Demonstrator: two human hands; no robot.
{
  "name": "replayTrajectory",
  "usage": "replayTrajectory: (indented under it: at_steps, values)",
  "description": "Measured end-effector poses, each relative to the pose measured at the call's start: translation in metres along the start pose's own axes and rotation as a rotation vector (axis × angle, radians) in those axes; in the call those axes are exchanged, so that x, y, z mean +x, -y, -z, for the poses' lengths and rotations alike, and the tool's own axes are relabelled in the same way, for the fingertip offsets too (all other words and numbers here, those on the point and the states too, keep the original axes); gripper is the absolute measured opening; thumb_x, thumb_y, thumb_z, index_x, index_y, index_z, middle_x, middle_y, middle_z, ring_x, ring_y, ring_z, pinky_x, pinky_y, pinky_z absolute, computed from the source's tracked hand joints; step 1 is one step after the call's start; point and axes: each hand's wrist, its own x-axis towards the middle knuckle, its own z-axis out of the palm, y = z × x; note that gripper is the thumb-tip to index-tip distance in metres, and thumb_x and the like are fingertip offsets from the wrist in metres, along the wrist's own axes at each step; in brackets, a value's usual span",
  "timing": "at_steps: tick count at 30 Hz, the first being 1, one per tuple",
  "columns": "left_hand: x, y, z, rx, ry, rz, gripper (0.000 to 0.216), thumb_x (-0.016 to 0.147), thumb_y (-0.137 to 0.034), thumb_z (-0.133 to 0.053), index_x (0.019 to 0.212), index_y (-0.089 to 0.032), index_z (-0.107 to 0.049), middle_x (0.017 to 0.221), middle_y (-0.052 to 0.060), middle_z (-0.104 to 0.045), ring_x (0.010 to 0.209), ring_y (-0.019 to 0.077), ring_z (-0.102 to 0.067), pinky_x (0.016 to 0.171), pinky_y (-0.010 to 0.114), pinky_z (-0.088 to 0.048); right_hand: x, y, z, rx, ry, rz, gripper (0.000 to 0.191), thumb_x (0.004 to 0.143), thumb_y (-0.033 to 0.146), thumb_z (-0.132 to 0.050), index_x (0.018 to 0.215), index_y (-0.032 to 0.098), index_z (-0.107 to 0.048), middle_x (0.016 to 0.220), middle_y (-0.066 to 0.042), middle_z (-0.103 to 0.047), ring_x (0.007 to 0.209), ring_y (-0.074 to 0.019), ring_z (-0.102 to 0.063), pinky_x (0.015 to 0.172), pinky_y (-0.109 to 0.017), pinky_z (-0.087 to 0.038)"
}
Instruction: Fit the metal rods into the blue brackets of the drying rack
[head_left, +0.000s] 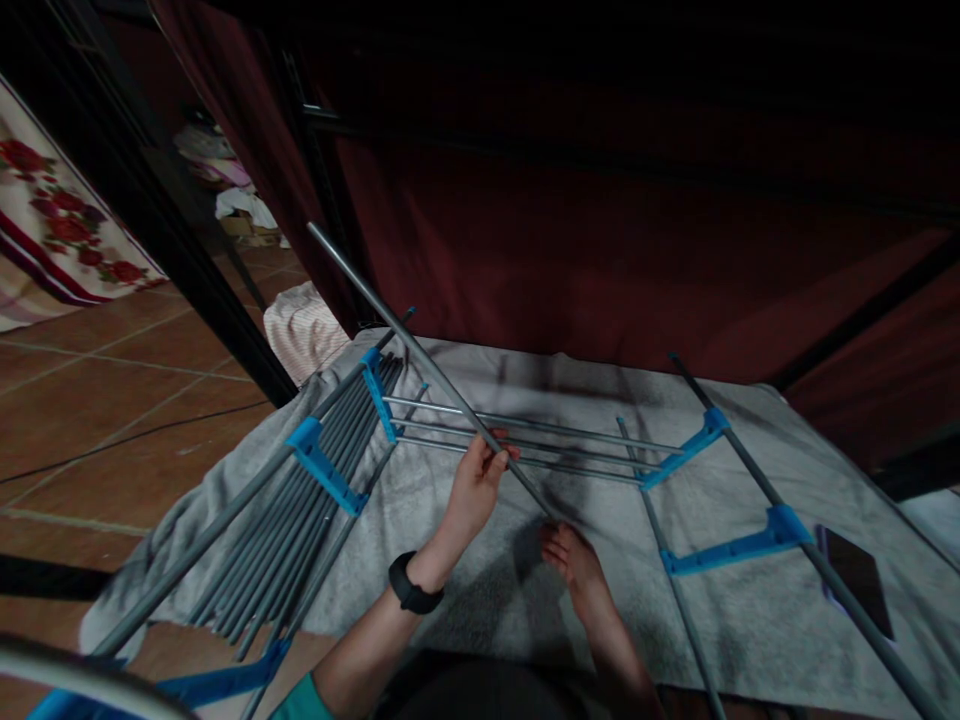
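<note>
My left hand [478,480], with a black band on its wrist, grips a long grey metal tube [420,352] between thumb and fingers. The tube slants from upper left down to my right hand [576,568], whose curled fingers meet its lower end. Behind my hands, several thin crossbars [555,430] link a blue plastic bracket [379,395] on the left with another blue bracket [686,450] on the right. Nearer to me, a left blue bracket [330,475] and a right blue bracket [731,545] join the grey side poles, with no crossbars between them.
Several loose grey tubes [281,540] lie side by side at the left on the grey blanket [480,590]. A dark phone [857,580] rests at the right, beside a pole. Dark red curtain [600,260] hangs behind. A black post [172,250] stands left, above tiled floor [97,400].
</note>
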Motion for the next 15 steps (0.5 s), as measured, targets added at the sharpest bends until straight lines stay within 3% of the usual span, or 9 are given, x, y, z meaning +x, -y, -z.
replayTrajectory:
  at_steps: [5, 12, 15]
  values:
    - [-0.007, -0.002, -0.001, 0.13, 0.036, -0.057, 0.027, 0.096, -0.04, -0.067, 0.117, -0.024, -0.061, 0.092, 0.004, -0.073, 0.093, 0.0225, -0.071, 0.091, 0.035, -0.053, -0.006, 0.008, -0.016, -0.156, 0.129, -0.057, 0.063, 0.053, 0.061, -0.097, 0.096, 0.02, -0.077, 0.087, -0.01, -0.083, 0.072, -0.0231, -0.075, 0.064, -0.034, -0.062]
    - [0.0, -0.018, 0.018, 0.517, 0.147, -0.222, 0.025, 0.105, -0.027, -0.048, 0.126, -0.022, -0.06, 0.093, 0.004, -0.069, 0.087, 0.0211, -0.066, 0.083, 0.034, -0.052, -0.009, 0.037, -0.01, -0.328, 0.054, 0.066, 0.06, 0.053, 0.064, -0.09, 0.096, 0.024, -0.078, 0.091, -0.009, -0.081, 0.08, -0.027, -0.073, 0.074, -0.042, -0.06]
    - [0.002, -0.013, 0.025, 0.654, 0.191, -0.323, 0.027, 0.106, -0.023, -0.046, 0.126, -0.022, -0.064, 0.108, 0.009, -0.073, 0.1, 0.0244, -0.069, 0.091, 0.038, -0.054, -0.009, 0.049, -0.004, -0.316, 0.026, 0.1, 0.061, 0.053, 0.065, -0.089, 0.096, 0.023, -0.077, 0.093, -0.01, -0.082, 0.082, -0.0275, -0.073, 0.078, -0.043, -0.06]
